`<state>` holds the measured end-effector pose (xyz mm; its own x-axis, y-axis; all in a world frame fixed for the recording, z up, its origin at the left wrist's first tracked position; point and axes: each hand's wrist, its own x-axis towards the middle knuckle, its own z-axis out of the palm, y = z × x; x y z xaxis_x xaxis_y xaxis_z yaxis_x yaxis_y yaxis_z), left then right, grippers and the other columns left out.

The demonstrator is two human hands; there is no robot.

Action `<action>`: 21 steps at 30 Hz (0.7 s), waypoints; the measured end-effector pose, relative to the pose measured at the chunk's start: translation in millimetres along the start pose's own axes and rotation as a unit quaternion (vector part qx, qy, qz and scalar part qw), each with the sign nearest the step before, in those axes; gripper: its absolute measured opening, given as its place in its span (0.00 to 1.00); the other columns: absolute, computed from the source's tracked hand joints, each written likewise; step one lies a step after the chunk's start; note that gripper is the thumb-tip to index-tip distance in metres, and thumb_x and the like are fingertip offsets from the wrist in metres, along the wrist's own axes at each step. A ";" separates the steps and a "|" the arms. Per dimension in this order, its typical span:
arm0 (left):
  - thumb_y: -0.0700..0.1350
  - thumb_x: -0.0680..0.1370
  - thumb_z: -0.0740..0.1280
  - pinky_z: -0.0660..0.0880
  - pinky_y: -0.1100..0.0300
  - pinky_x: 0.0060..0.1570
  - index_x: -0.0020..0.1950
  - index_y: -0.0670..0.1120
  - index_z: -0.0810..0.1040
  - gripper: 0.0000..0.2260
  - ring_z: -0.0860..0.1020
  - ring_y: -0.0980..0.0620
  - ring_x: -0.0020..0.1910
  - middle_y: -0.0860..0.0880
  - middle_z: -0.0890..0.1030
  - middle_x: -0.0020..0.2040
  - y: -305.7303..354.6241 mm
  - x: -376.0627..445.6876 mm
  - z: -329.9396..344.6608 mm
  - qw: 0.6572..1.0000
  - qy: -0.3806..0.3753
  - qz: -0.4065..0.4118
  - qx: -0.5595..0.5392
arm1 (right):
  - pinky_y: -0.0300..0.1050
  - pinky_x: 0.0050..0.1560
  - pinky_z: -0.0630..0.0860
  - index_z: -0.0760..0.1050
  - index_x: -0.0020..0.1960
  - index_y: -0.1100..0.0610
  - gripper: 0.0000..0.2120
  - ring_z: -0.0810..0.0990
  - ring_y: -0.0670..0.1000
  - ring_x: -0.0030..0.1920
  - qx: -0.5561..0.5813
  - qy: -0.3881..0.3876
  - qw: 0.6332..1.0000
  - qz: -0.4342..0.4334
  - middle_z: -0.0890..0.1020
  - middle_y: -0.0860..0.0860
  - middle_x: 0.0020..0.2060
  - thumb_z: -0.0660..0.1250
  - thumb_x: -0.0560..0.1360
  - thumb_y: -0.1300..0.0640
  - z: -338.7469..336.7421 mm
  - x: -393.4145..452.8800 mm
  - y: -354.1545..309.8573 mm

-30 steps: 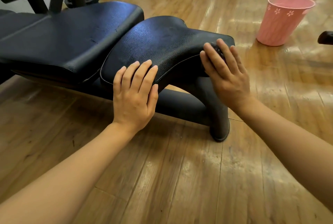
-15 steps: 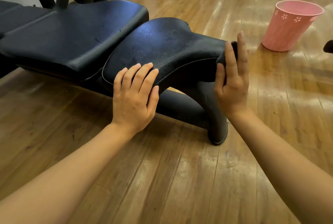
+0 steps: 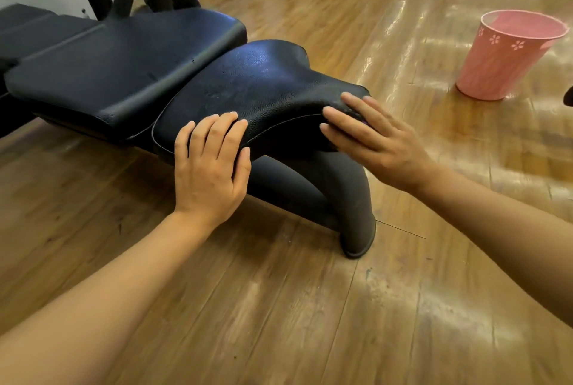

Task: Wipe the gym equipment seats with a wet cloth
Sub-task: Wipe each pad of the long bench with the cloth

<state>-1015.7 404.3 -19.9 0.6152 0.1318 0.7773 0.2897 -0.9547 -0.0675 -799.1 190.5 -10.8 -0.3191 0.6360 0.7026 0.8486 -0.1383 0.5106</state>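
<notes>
The left hand (image 3: 210,167) rests flat, fingers straight, on the near edge of the black seat (image 3: 257,87). The right hand (image 3: 372,139) presses a mostly hidden dark cloth (image 3: 363,120) with straight fingers against the seat's narrow right end; a pink bin (image 3: 508,56) stands far right on the wooden floor (image 3: 279,307).

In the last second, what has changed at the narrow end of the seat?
The right hand lifted off the seat's tip, fingers upright, then came back flat on the dark cloth there. The left hand stayed on the seat edge; the pink bin stayed put.
</notes>
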 end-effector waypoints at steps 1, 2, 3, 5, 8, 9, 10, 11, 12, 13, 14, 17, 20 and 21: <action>0.46 0.82 0.61 0.65 0.42 0.69 0.69 0.42 0.74 0.17 0.73 0.41 0.66 0.43 0.76 0.67 2.7 0.5 -0.2 1.000 -0.003 -0.006 0.006 | 0.58 0.73 0.67 0.67 0.75 0.59 0.24 0.68 0.64 0.73 0.025 -0.002 1.000 0.001 0.69 0.58 0.74 0.66 0.81 0.66 0.5 -5.4 5.8; 0.46 0.82 0.61 0.64 0.42 0.69 0.69 0.42 0.74 0.17 0.73 0.41 0.66 0.42 0.76 0.67 6.0 1.1 -0.6 1.000 -0.006 -0.012 0.009 | 0.59 0.74 0.65 0.66 0.75 0.59 0.24 0.67 0.65 0.73 0.045 -0.001 0.999 0.003 0.68 0.58 0.73 0.66 0.81 0.65 2.8 -8.8 8.8; 0.46 0.82 0.61 0.63 0.42 0.70 0.69 0.42 0.74 0.17 0.73 0.40 0.67 0.42 0.76 0.67 9.0 1.6 -0.8 1.000 -0.011 -0.017 0.009 | 0.59 0.74 0.65 0.66 0.74 0.58 0.24 0.67 0.65 0.73 0.063 0.000 0.998 0.012 0.67 0.59 0.73 0.67 0.81 0.64 5.3 -10.6 8.6; 0.47 0.81 0.61 0.62 0.42 0.70 0.70 0.43 0.73 0.18 0.72 0.40 0.67 0.42 0.75 0.67 12.0 1.7 -1.1 1.000 -0.021 -0.017 0.011 | 0.61 0.74 0.64 0.67 0.73 0.58 0.22 0.66 0.66 0.73 0.103 0.005 0.993 0.054 0.66 0.60 0.72 0.65 0.81 0.62 9.6 -9.5 1.7; 0.47 0.81 0.61 0.62 0.40 0.70 0.72 0.43 0.70 0.20 0.69 0.41 0.69 0.41 0.73 0.69 9.7 0.9 -0.3 0.999 -0.036 0.000 0.035 | 0.64 0.73 0.65 0.73 0.72 0.57 0.22 0.67 0.66 0.73 0.101 0.035 0.989 0.097 0.70 0.59 0.72 0.67 0.78 0.62 12.3 8.6 -14.0; 0.47 0.81 0.61 0.62 0.40 0.71 0.73 0.43 0.69 0.21 0.69 0.41 0.69 0.41 0.73 0.70 8.6 0.2 0.5 0.998 -0.039 0.006 0.045 | 0.63 0.73 0.65 0.75 0.70 0.57 0.21 0.69 0.65 0.72 0.082 0.038 0.992 0.086 0.72 0.58 0.72 0.68 0.78 0.61 13.8 18.6 -19.4; 0.47 0.81 0.62 0.62 0.40 0.71 0.73 0.43 0.68 0.21 0.69 0.40 0.69 0.41 0.73 0.70 7.4 -0.7 0.8 0.998 -0.041 0.011 0.055 | 0.62 0.72 0.66 0.77 0.69 0.57 0.20 0.71 0.64 0.72 0.063 0.033 0.996 0.061 0.73 0.57 0.72 0.67 0.78 0.60 16.1 28.5 -24.3; 0.47 0.81 0.62 0.63 0.40 0.70 0.73 0.43 0.68 0.21 0.69 0.40 0.69 0.42 0.73 0.70 6.4 -1.7 0.8 0.997 -0.043 0.013 0.062 | 0.61 0.72 0.67 0.77 0.68 0.57 0.18 0.72 0.62 0.71 0.049 0.027 0.998 0.031 0.74 0.56 0.71 0.66 0.79 0.59 18.2 36.8 -27.0; 0.47 0.81 0.62 0.63 0.40 0.70 0.73 0.43 0.67 0.21 0.69 0.40 0.69 0.42 0.72 0.70 5.5 -2.8 0.3 0.997 -0.043 0.015 0.068 | 0.60 0.71 0.69 0.78 0.68 0.57 0.17 0.72 0.62 0.71 0.039 0.024 0.999 0.003 0.74 0.55 0.71 0.66 0.80 0.58 19.5 42.0 -26.8; 0.47 0.81 0.61 0.63 0.40 0.70 0.74 0.43 0.67 0.21 0.69 0.40 0.69 0.42 0.72 0.70 4.5 -3.6 -0.4 0.996 -0.043 0.018 0.072 | 0.59 0.71 0.70 0.78 0.68 0.57 0.16 0.73 0.61 0.70 0.034 0.027 0.999 -0.019 0.74 0.55 0.71 0.65 0.80 0.58 19.7 43.2 -23.6; 0.48 0.81 0.61 0.63 0.40 0.70 0.74 0.43 0.67 0.21 0.69 0.40 0.69 0.42 0.72 0.70 3.5 -4.2 -0.8 0.996 -0.042 0.022 0.074 | 0.58 0.71 0.70 0.77 0.68 0.57 0.16 0.73 0.61 0.71 0.034 0.035 0.998 -0.034 0.74 0.55 0.71 0.66 0.81 0.58 19.3 39.5 -17.8; 0.47 0.81 0.61 0.63 0.40 0.70 0.74 0.43 0.67 0.21 0.69 0.41 0.69 0.42 0.73 0.70 1.8 -3.3 -0.5 0.996 -0.036 0.024 0.080 | 0.57 0.72 0.68 0.74 0.72 0.58 0.19 0.72 0.62 0.71 0.064 0.064 0.995 -0.030 0.73 0.58 0.71 0.67 0.81 0.60 16.9 13.8 6.4; 0.47 0.81 0.61 0.63 0.39 0.70 0.73 0.43 0.68 0.21 0.68 0.41 0.69 0.41 0.73 0.70 4.9 -3.2 1.0 0.996 -0.034 0.012 0.077 | 0.59 0.74 0.65 0.65 0.75 0.57 0.21 0.68 0.65 0.72 0.119 0.061 0.991 -0.023 0.67 0.59 0.72 0.63 0.84 0.57 25.9 -5.2 21.5; 0.47 0.81 0.61 0.63 0.39 0.70 0.73 0.43 0.68 0.21 0.68 0.41 0.69 0.41 0.73 0.70 5.8 -3.8 1.3 0.997 -0.035 0.010 0.073 | 0.59 0.75 0.63 0.64 0.75 0.56 0.20 0.67 0.66 0.72 0.143 0.060 0.988 -0.016 0.65 0.60 0.72 0.61 0.84 0.56 30.3 -8.2 23.6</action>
<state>-1015.4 398.6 -24.0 0.6702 0.1363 0.7296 0.3772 -0.9091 -0.1767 -763.7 205.0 -19.6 -0.3807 0.5391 0.7513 0.9164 0.1112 0.3846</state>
